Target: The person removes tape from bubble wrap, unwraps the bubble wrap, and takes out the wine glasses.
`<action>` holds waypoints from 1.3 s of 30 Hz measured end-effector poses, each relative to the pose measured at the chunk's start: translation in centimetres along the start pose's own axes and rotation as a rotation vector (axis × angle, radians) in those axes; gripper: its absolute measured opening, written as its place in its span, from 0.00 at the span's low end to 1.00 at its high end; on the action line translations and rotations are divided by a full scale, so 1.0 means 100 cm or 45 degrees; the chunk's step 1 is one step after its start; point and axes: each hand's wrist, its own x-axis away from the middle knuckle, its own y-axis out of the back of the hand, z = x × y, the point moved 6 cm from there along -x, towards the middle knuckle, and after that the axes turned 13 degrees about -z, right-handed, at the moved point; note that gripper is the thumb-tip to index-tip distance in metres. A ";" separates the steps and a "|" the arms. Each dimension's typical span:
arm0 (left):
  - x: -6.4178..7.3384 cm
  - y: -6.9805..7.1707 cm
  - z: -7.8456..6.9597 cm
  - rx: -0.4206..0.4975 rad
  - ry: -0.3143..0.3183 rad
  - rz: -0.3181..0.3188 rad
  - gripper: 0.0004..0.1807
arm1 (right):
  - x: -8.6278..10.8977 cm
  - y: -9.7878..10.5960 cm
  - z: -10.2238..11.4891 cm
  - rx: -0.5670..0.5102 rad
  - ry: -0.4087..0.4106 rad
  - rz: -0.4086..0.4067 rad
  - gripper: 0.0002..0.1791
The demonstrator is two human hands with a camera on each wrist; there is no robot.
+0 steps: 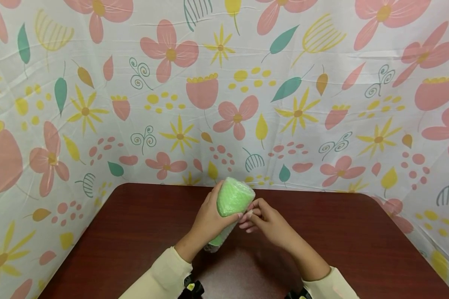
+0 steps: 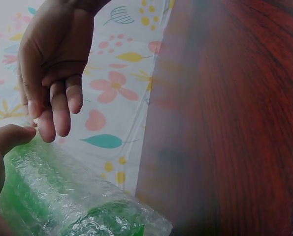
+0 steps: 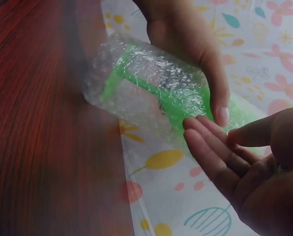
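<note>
The wrapped green bundle [image 1: 235, 197] was held over the middle of the tabletop [image 1: 134, 232] by the left hand [image 1: 209, 214], whose fingers and thumb were curled round it from the left. Its long axis was slanted from near left to far right, so that the line of the right forearm [image 1: 308, 257] was crossed by it. Its right side was approached most closely by the right hand [image 1: 271, 222], and the bundle was thus placed just left of that hand's fingers. Whether any wrap was pinched between the right thumb and forefinger, beside the left thumb, could not be told.
</note>
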 end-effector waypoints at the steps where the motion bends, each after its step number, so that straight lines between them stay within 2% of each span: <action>1: 0.000 0.000 0.000 -0.001 0.003 -0.001 0.58 | 0.000 0.001 0.000 0.015 0.002 -0.011 0.11; 8: -0.001 0.002 0.000 -0.008 0.016 -0.012 0.57 | -0.002 0.005 0.002 0.095 0.010 -0.108 0.11; 11: -0.001 0.002 -0.001 -0.006 0.008 -0.017 0.57 | -0.002 0.004 0.002 0.080 0.014 -0.105 0.10; 18: -0.001 0.001 0.001 -0.008 0.018 -0.010 0.58 | 0.000 0.002 0.003 0.044 -0.006 -0.090 0.14; 26: 0.000 0.000 -0.001 -0.001 -0.004 0.002 0.58 | -0.001 0.003 0.001 0.025 -0.052 -0.132 0.15; 30: 0.000 -0.002 -0.002 -0.003 -0.020 0.011 0.57 | -0.001 0.004 0.001 0.038 -0.041 -0.138 0.15; 39: 0.002 -0.005 -0.003 0.020 -0.010 0.126 0.59 | -0.002 0.004 0.001 0.046 -0.013 -0.115 0.14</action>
